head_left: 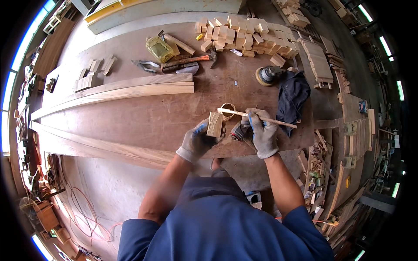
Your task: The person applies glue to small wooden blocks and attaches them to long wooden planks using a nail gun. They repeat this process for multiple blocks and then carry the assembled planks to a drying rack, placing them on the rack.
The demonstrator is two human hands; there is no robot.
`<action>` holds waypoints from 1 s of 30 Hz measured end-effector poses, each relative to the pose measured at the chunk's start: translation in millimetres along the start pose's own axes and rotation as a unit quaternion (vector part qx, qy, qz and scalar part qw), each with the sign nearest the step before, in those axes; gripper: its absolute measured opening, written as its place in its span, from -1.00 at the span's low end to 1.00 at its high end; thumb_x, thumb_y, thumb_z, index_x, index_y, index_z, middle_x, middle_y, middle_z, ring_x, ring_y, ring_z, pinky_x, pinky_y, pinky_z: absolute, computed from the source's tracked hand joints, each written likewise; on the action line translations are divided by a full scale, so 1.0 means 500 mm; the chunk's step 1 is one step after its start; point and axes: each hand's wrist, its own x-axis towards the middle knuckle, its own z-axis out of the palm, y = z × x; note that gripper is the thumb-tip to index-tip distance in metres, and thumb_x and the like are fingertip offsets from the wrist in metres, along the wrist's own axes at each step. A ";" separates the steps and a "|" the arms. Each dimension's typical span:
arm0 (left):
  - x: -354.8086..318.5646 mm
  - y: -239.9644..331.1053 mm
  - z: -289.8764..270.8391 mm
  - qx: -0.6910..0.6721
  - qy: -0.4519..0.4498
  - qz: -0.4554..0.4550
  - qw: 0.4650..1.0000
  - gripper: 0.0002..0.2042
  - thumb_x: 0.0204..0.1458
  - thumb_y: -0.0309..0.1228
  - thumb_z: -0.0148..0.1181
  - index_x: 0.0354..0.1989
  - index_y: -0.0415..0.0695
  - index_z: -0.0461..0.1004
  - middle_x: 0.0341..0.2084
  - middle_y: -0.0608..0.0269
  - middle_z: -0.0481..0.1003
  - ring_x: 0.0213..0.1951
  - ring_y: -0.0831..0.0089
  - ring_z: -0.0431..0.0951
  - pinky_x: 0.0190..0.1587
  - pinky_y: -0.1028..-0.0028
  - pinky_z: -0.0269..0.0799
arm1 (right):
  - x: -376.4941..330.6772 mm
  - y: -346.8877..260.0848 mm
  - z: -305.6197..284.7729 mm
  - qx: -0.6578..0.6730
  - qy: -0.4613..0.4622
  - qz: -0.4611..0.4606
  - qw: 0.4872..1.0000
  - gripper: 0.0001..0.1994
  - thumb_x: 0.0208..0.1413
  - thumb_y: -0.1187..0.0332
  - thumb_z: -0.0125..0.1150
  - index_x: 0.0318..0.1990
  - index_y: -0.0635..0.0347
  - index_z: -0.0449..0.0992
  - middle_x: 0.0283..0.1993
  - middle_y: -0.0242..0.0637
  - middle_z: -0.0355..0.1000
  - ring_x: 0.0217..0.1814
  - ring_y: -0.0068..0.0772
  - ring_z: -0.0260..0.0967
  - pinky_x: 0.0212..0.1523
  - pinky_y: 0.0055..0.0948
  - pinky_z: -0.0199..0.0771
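Note:
My left hand point(196, 140), in a grey work glove with blue patches, is closed around a small wooden block point(214, 124). My gloved right hand point(263, 132) grips a thin wooden stick point(276, 121) that slants across to the left. The stick's pale tip lies at the rim of a small round pot point(232, 105), close to the block's upper end. Whether tip and block touch, I cannot tell. A black and red power tool point(237, 132) rests on the table between my hands, partly hidden by the right glove.
On the brown worktable point(130, 111) lie long wooden boards point(148, 88), a hammer point(191, 59), a yellowish plastic bottle point(159, 49) and small blocks point(85, 81). A pile of wooden blocks point(239, 37) spreads along the far side. To the right are a sander point(266, 75) and dark cloth point(292, 95).

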 end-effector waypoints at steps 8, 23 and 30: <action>-0.006 0.010 -0.005 -0.380 0.038 -0.110 0.918 -0.46 0.39 -0.26 0.12 0.47 -0.21 0.26 0.26 -0.12 0.47 0.21 0.01 0.54 0.22 0.14 0.58 | -0.010 -0.016 -0.017 0.046 -0.028 0.112 0.992 -0.80 0.44 0.35 0.19 -0.05 0.36 0.59 -0.33 -0.22 0.63 -0.43 -0.49 0.60 -0.39 -0.47 0.66; -0.016 0.032 -0.002 0.110 0.011 0.029 0.993 -0.47 0.42 -0.21 0.08 0.45 -0.23 0.28 0.19 -0.14 0.52 0.11 0.02 0.60 0.10 0.15 0.66 | -0.022 -0.029 -0.029 -0.150 -0.103 -0.129 0.975 -0.90 0.25 0.49 0.30 -0.15 0.29 0.67 -0.24 -0.19 0.64 -0.21 -0.32 0.65 -0.17 -0.35 0.65; 0.004 0.050 -0.012 -0.400 0.068 -0.120 0.906 -0.48 0.43 -0.19 0.05 0.44 -0.24 0.28 0.20 -0.11 0.53 0.10 0.05 0.62 0.02 0.18 0.69 | -0.043 -0.089 -0.036 -0.169 -0.237 -0.196 0.936 -0.90 0.19 0.52 0.26 -0.21 0.30 0.67 -0.23 -0.13 0.64 -0.20 -0.21 0.64 -0.12 -0.34 0.64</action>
